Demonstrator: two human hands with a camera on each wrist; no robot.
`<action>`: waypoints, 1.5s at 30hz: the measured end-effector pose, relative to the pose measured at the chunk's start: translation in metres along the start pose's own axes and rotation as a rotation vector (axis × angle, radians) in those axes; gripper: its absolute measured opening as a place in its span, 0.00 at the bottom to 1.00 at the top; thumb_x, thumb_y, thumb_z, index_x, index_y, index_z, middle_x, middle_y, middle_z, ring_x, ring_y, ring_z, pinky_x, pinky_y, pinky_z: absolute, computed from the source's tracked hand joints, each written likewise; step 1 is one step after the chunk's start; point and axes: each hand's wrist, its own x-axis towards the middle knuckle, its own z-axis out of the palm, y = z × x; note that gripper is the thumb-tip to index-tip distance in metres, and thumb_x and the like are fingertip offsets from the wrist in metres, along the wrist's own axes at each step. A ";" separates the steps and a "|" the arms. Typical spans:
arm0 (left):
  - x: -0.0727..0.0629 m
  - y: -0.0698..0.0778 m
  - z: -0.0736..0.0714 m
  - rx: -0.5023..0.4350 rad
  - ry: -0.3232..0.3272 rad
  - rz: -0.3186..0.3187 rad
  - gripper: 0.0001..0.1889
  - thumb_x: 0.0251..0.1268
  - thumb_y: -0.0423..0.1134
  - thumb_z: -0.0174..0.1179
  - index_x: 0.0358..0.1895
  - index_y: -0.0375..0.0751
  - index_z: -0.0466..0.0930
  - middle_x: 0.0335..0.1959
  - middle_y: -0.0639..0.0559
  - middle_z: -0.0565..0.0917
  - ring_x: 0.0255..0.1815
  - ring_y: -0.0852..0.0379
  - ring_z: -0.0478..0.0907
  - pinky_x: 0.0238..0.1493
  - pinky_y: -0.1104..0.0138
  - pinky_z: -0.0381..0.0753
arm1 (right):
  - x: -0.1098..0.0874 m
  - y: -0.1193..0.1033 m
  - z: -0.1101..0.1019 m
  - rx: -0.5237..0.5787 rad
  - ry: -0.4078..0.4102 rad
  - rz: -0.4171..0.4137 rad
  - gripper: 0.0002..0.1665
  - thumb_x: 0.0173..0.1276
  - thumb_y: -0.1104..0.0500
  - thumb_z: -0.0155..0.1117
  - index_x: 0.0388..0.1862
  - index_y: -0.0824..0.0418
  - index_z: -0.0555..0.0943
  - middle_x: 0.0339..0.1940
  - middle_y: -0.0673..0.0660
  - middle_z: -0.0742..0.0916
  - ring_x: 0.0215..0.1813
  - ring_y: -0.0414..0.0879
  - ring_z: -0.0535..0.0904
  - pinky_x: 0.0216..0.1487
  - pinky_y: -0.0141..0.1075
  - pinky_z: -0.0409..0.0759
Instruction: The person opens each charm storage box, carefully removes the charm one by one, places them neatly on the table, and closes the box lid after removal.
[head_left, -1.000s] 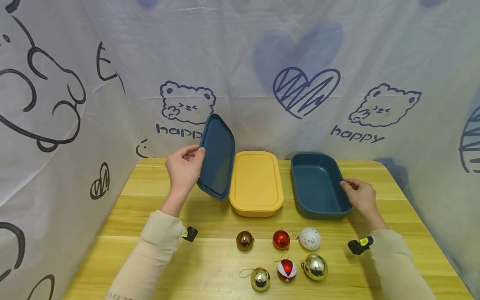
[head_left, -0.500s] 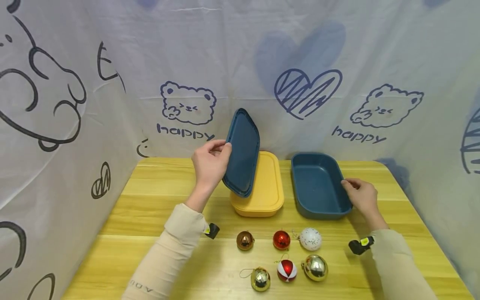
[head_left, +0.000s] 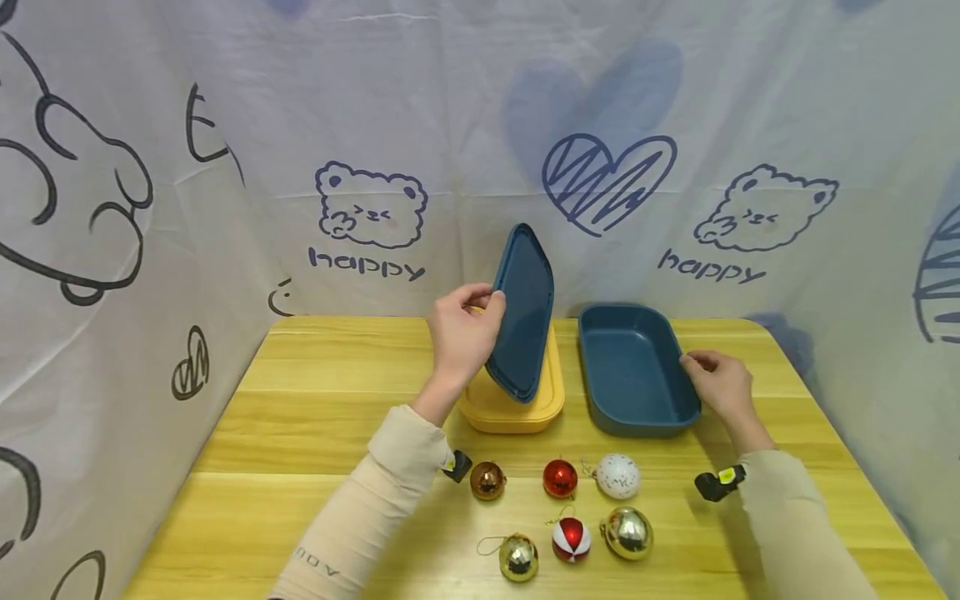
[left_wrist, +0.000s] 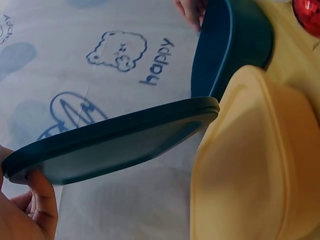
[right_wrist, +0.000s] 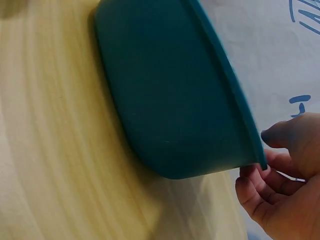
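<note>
My left hand (head_left: 467, 333) pinches the left edge of a dark blue lid (head_left: 525, 312), which is tilted steeply, inner side toward the right. In the head view the lid overlaps a yellow box with its yellow lid on (head_left: 555, 383). The left wrist view shows the blue lid (left_wrist: 115, 137) raised beside the yellow box (left_wrist: 245, 165). My right hand (head_left: 722, 385) holds the right rim of a blue open box (head_left: 637, 375) between thumb and fingers. Nothing lies inside that box. In the right wrist view the thumb and fingers sit at the rim of the blue box (right_wrist: 165, 90).
In front of the boxes lie several ball ornaments: a brown one (head_left: 487, 481), a red one (head_left: 560, 478), a white speckled one (head_left: 618, 476), a gold faceted one (head_left: 518, 557), a red-and-white one (head_left: 572, 539) and a shiny gold one (head_left: 627, 533). A printed cloth (head_left: 480, 125) hangs behind the table.
My left hand has carried the blue lid rightward, from left of the yellow box to over it. The right hand stays on the blue box's rim.
</note>
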 end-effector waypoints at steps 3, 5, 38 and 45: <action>-0.004 0.001 0.012 0.005 -0.019 -0.003 0.11 0.70 0.37 0.66 0.44 0.32 0.91 0.31 0.41 0.90 0.21 0.57 0.78 0.24 0.70 0.77 | -0.001 0.002 0.003 -0.005 -0.021 -0.008 0.27 0.82 0.51 0.58 0.62 0.74 0.83 0.55 0.75 0.87 0.55 0.68 0.84 0.52 0.55 0.83; -0.007 0.002 0.019 0.008 -0.027 -0.005 0.11 0.70 0.37 0.66 0.44 0.32 0.91 0.31 0.42 0.90 0.21 0.57 0.78 0.24 0.69 0.78 | -0.001 0.003 0.004 -0.003 -0.024 -0.004 0.27 0.82 0.51 0.58 0.63 0.74 0.82 0.55 0.75 0.87 0.55 0.69 0.84 0.52 0.56 0.84; -0.020 -0.004 0.071 0.074 -0.014 -0.037 0.13 0.69 0.37 0.63 0.46 0.30 0.91 0.30 0.41 0.89 0.16 0.56 0.78 0.18 0.72 0.74 | 0.002 -0.015 -0.003 0.000 0.070 0.004 0.26 0.81 0.52 0.59 0.60 0.73 0.84 0.51 0.73 0.88 0.51 0.65 0.84 0.49 0.49 0.81; -0.024 -0.007 0.074 0.086 -0.010 -0.017 0.11 0.69 0.36 0.64 0.43 0.32 0.92 0.30 0.42 0.89 0.20 0.54 0.80 0.24 0.70 0.78 | 0.012 -0.075 -0.013 0.081 0.072 -0.073 0.27 0.80 0.49 0.60 0.61 0.69 0.85 0.55 0.71 0.89 0.56 0.64 0.85 0.57 0.52 0.81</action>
